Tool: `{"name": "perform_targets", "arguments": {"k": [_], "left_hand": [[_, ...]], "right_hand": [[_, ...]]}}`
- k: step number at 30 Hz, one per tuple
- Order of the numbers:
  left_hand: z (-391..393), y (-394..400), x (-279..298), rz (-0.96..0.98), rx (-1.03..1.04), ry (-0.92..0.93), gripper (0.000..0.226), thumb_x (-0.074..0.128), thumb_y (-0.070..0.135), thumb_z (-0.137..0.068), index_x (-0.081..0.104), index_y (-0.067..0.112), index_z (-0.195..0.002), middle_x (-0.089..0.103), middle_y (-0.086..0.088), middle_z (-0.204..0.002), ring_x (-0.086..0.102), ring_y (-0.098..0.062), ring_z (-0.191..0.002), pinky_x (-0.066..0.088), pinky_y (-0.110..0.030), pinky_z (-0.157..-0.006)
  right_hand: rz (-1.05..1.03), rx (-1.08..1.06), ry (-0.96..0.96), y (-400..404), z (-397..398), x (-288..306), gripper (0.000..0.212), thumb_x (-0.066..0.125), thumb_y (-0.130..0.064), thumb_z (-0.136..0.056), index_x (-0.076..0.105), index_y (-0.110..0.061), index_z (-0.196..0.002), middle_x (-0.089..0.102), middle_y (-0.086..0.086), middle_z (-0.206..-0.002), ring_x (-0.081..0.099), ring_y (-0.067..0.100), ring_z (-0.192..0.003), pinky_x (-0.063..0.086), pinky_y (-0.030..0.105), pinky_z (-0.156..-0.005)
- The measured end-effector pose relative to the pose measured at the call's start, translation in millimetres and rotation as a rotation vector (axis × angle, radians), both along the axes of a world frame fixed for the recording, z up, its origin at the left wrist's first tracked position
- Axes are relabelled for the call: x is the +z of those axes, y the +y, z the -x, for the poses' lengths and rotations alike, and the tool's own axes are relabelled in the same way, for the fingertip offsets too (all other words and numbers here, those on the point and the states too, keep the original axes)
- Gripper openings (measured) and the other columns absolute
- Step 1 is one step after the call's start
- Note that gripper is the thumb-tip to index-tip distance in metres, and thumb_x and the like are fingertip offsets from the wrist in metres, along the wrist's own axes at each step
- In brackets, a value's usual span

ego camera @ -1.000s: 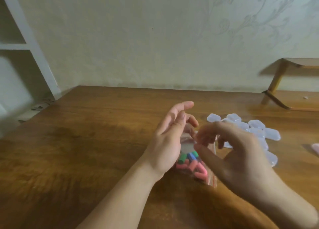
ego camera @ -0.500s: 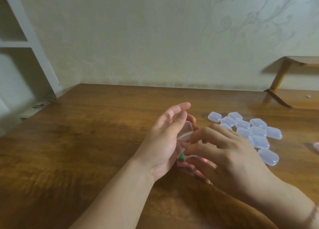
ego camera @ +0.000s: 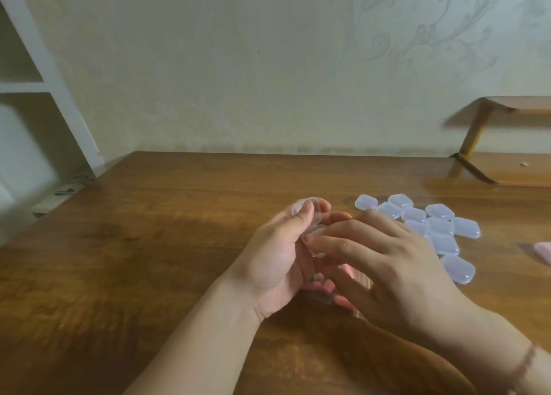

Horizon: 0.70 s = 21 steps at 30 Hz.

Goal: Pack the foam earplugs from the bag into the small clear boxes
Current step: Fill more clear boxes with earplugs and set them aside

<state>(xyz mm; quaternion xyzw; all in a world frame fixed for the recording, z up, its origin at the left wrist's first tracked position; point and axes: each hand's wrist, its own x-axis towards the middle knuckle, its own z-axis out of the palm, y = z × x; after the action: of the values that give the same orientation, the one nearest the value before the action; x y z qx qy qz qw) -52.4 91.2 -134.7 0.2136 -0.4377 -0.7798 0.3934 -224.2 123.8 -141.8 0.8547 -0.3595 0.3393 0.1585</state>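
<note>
A person seated at a wooden table point(ego camera: 149, 245) works with both bare hands over its middle. The left hand point(ego camera: 280, 257) is curled, palm turned inward, its fingers and thumb closed around a small clear box point(ego camera: 310, 215) whose lid stands open near the fingertips. The right hand point(ego camera: 384, 263) lies across from it, fingers stretched toward the left palm and their tips touching the box; whether it pinches anything there cannot be told. Beneath the two hands, lying on the table and mostly hidden, is the clear plastic bag point(ego camera: 360, 284), through which pink foam earplugs point(ego camera: 328, 286) show. Just beyond the right hand, toward the table's right side, a cluster of closed clear boxes point(ego camera: 438, 227) lies flat, many touching one another, with one apart at the near end. A pink object point(ego camera: 544, 251) is cut off by the picture's right edge and cannot be identified. No brand, label or writing is legible on the boxes, the bag or anything else. The table's left half is bare wood up to its left edge, and a wide bare strip runs between the hands and the far edge against the patterned wall point(ego camera: 268, 66). A white shelf unit point(ego camera: 44, 75) stands beyond the left edge, and a wooden rack point(ego camera: 507, 144) sits at the far right corner. A thin bracelet point(ego camera: 527, 365) circles the right wrist.
</note>
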Motion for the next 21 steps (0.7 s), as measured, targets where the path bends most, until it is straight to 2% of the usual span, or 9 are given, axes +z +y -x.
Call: {"name": "perform_targets", "arguments": {"k": [4,7,9,11,12,14,16,19,21], "left_hand": [[-6,-5,3,0.028,0.121,-0.008,0.022,0.041,0.026,-0.103,0.056,0.009,-0.102,0.069,-0.015,-0.102,0.069,-0.026,-0.091,0.059,-0.039,-0.077],[-15,-15,3,0.072,0.248,-0.056,0.020,0.048,0.026,-0.099,0.060,0.011,-0.097,0.071,-0.014,-0.101,0.070,-0.028,-0.096,0.058,-0.041,-0.084],[-19,-19,3,0.076,0.301,-0.054,0.019,0.049,0.028,-0.098,0.060,0.012,-0.096,0.069,-0.013,-0.099,0.069,-0.028,-0.093,0.055,-0.042,-0.084],[-19,-22,1,0.063,0.360,-0.077,0.021,0.048,0.029,-0.100,0.060,0.012,-0.095,0.069,-0.012,-0.095,0.068,-0.027,-0.089,0.055,-0.041,-0.081],[-18,-23,-1,0.054,0.387,-0.089,0.021,0.048,0.029,-0.101,0.060,0.013,-0.095,0.069,-0.010,-0.093,0.068,-0.025,-0.087,0.054,-0.040,-0.080],[-15,-24,-3,0.023,0.423,-0.109,0.022,0.049,0.031,-0.101,0.059,0.013,-0.094,0.069,-0.009,-0.090,0.067,-0.023,-0.082,0.054,-0.040,-0.079],[-13,-25,-3,-0.035,0.443,-0.108,0.021,0.050,0.031,-0.101,0.059,0.013,-0.094,0.068,-0.009,-0.088,0.067,-0.021,-0.078,0.054,-0.039,-0.078],[-13,-26,-4,-0.128,0.479,-0.076,0.021,0.054,0.032,-0.099,0.061,0.013,-0.095,0.069,-0.009,-0.088,0.068,-0.020,-0.076,0.057,-0.036,-0.077],[-13,-27,-5,-0.156,0.493,-0.065,0.021,0.055,0.032,-0.098,0.062,0.013,-0.095,0.068,-0.009,-0.089,0.068,-0.020,-0.077,0.058,-0.035,-0.074]], "right_hand": [[-0.059,-0.024,-0.281,1,10,9,0.022,0.066,-0.026,-0.086,0.071,-0.013,-0.103,0.063,0.000,-0.106,0.057,0.018,-0.094,0.044,0.027,-0.080],[-0.162,-0.265,-0.510,-3,26,19,0.009,0.061,-0.028,-0.087,0.067,-0.021,-0.083,0.059,-0.002,-0.098,0.053,0.015,-0.090,0.039,0.021,-0.073],[-0.336,-0.464,-0.300,-9,35,18,0.011,0.059,-0.033,-0.081,0.064,-0.032,-0.071,0.061,-0.007,-0.105,0.049,0.021,-0.105,0.039,0.031,-0.073],[-0.497,-0.514,-0.017,-12,38,11,0.012,0.059,-0.042,-0.077,0.068,-0.041,-0.070,0.055,-0.016,-0.127,0.031,0.021,-0.132,0.039,0.043,-0.093],[-0.566,-0.473,0.044,-12,37,9,0.014,0.057,-0.048,-0.077,0.071,-0.045,-0.073,0.046,-0.021,-0.137,0.018,0.020,-0.140,0.030,0.047,-0.105],[-0.603,-0.347,0.045,-13,34,2,0.027,0.048,-0.063,-0.073,0.071,-0.052,-0.083,0.032,-0.022,-0.147,0.003,0.020,-0.147,0.018,0.050,-0.113],[-0.603,-0.300,0.022,-16,31,-4,0.030,0.046,-0.067,-0.071,0.069,-0.055,-0.087,0.027,-0.018,-0.153,0.000,0.022,-0.148,0.016,0.053,-0.113],[-0.595,-0.224,-0.081,-19,30,-8,0.008,0.069,-0.049,-0.072,0.067,-0.050,-0.080,0.035,-0.014,-0.151,0.009,0.023,-0.147,0.021,0.050,-0.112],[-0.602,-0.162,-0.206,-19,31,-3,0.009,0.073,-0.043,-0.068,0.067,-0.039,-0.073,0.045,-0.017,-0.140,0.023,0.014,-0.142,0.026,0.035,-0.111]]}}
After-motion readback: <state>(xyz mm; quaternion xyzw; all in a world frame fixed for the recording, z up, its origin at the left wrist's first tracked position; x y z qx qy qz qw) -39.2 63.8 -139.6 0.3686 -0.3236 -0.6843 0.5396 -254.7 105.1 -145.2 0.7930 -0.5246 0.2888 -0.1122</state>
